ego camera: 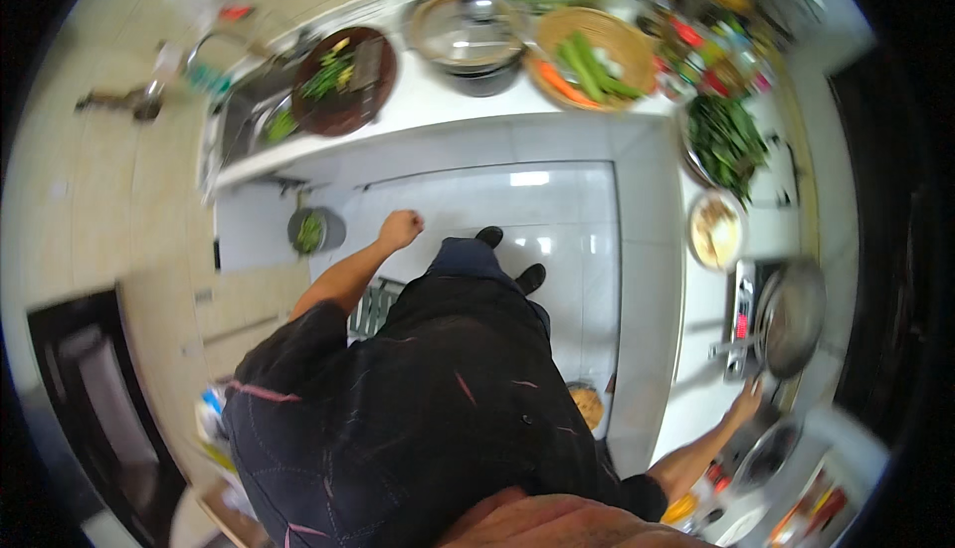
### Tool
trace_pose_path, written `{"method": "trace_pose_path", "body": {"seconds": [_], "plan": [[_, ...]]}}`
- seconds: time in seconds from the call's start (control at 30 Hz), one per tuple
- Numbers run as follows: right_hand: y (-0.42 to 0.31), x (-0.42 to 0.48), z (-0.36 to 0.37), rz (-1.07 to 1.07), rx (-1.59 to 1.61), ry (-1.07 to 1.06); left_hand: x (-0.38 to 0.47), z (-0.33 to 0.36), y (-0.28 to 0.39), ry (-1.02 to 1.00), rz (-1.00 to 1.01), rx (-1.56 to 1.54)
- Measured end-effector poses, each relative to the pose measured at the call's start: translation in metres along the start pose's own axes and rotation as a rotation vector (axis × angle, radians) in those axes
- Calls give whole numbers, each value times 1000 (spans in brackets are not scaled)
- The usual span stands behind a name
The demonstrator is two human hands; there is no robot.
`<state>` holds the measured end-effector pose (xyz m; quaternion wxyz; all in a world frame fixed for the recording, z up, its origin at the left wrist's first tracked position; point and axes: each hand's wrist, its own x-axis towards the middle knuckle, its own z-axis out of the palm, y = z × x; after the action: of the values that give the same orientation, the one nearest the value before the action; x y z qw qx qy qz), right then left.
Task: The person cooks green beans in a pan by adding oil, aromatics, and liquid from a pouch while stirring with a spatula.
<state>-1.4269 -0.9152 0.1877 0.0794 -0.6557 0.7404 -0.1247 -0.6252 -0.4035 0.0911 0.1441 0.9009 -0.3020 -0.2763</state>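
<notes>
My left hand [401, 229] hangs over the floor at the left of my body, fingers curled, with nothing seen in it. At the right, my right hand [747, 399] reaches to the near edge of a portable gas stove [740, 309]. A metal wok [795, 320] stands on that stove, its handle pointing left. The fingertips are close below the wok; contact or a grip cannot be made out. Beyond the stove are a plate of pale and brown food [716, 231] and a bowl of dark green leaves [724, 141].
Along the far counter [448, 112] stand a lidded pot [470, 41], a basket of carrots and green vegetables [597, 63], a round board with a cleaver [343, 82] and a sink [242, 112]. A bin [317, 231] and a stool [373, 309] are at the left. Seasoning bottles crowd the corner.
</notes>
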Motion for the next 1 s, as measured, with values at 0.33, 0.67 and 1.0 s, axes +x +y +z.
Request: {"method": "trace_pose_path", "body": {"seconds": [0.33,0.67,1.0], "plan": [[-133,-103,-37,-23,-152,680,-2,-69,-56,627,-143,-117],[-612,-390,146,-787,598,-658,168,-240,-183,956,53,48],[-687,-451,169,-582,523,-870,262,-284,-271,591,348,344]]}}
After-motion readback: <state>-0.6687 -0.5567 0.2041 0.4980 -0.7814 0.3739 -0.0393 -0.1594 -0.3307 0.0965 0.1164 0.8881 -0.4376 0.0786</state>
